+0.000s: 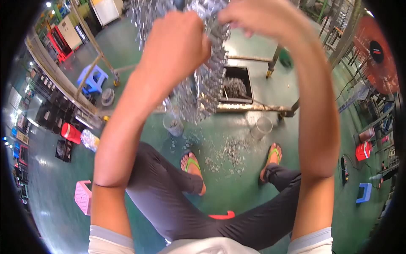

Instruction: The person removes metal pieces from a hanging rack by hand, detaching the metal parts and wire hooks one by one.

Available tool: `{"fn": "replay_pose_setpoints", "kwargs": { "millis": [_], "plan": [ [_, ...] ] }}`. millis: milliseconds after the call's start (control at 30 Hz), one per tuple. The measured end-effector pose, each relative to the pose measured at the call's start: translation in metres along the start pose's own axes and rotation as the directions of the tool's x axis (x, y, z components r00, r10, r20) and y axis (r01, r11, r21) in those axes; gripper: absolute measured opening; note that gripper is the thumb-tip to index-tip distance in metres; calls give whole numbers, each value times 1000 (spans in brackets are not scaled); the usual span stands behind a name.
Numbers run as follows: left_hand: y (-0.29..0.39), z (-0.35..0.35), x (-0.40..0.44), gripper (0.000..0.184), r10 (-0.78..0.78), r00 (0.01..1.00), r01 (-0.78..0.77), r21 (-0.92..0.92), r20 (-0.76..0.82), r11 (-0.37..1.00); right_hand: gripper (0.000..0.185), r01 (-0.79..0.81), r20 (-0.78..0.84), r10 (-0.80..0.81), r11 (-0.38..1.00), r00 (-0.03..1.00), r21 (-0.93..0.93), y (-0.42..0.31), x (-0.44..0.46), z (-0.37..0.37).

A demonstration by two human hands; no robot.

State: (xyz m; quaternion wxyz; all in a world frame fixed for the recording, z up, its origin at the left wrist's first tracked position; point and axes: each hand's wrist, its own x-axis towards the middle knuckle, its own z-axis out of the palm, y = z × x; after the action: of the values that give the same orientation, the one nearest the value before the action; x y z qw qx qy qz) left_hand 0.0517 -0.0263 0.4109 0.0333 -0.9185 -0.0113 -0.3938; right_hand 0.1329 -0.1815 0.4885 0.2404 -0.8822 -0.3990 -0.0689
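Note:
A dense hanging cluster of small shiny metal pieces [211, 80] fills the top middle of the view. My left hand [179, 40] is closed in front of the cluster's left side, its back toward me, so whatever its fingers hold is hidden. My right hand [249, 17] reaches in from the upper right to the cluster's right edge. Its fingers are bent together and somewhat blurred; I cannot make out what is between them. Below the cluster, many loose metal pieces [234, 152] lie scattered on the green floor between my feet.
A black bin [249, 80] of metal pieces sits on the wheeled rack's low frame [241, 107]. Two clear tubs [261, 128] [173, 125] stand on the floor before it. A blue stool [95, 79] is at left, a pink stool [83, 197] lower left, a red fan [375, 53] at right.

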Motion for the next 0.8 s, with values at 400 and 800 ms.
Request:
{"fn": "replay_pose_setpoints", "kwargs": {
  "millis": [400, 800],
  "plan": [
    [-12, -28, -58, 21, 59, 998, -61, -93, -24, 994, 9, -33, 945, 161, 987, 284, -159, 162, -139, 371],
    [-23, -17, -24, 24, -15, 999, 14, -27, -29, 1000, 13, -608, 435, 477, 758, 764, 236, 230, -160, 437]
  ]
}}
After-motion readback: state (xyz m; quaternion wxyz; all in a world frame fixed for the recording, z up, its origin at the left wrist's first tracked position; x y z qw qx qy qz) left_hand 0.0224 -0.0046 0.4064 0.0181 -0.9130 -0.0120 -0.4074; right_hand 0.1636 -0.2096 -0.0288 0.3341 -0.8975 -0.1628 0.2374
